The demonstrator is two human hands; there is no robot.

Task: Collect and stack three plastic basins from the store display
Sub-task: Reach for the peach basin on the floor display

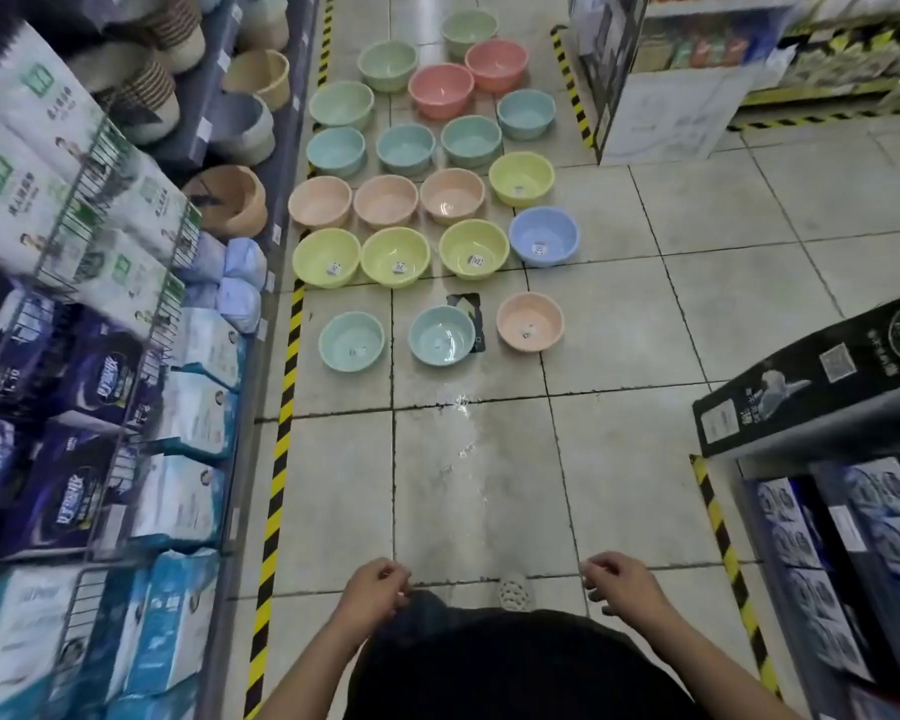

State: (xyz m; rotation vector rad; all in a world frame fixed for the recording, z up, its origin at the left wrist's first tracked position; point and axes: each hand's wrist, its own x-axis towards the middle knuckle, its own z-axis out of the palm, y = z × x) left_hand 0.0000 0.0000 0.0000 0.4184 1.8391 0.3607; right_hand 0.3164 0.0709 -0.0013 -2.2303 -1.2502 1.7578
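**Task items.** The plastic basins (pixel 395 257) are sitting rim-up on the tiled floor (pixel 479 485), filling the aisle at 12 o'clock from the person. Each one is round, smooth-walled and glossy, with a rolled rim. The colours are pastel green, pink, teal, peach and yellow, with one lilac-blue. They are lying in rough rows, rims touching or just beside each other.

**Nearest row.** Three basins are standing apart from the main group:
- the left teal basin (pixel 352 341) at 11 o'clock;
- the middle teal basin (pixel 441 335) at 12 o'clock, partly covering a flat dark card (pixel 473 310) on the floor;
- the peach basin (pixel 530 321) at 1 o'clock.

Each is showing a small sticker on its inner bottom.

**Hands.** The left hand (pixel 372 589) is hovering at 7 o'clock of the view and the right hand (pixel 619 584) at 5 o'clock. Both are well apart from the basins. The fingers of each hand are curling loosely and gripping nothing.

**Surroundings.** The floor tiles are square, pale and glazed, with dark grout lines. A yellow-and-black hazard tape (pixel 281 433) is running along the floor at 9 o'clock. It is bordering wire shelving (pixel 141 356), which is carrying soft film-wrapped packs. A black printed carton (pixel 817 376) is lying at 3 o'clock on another shelf unit.
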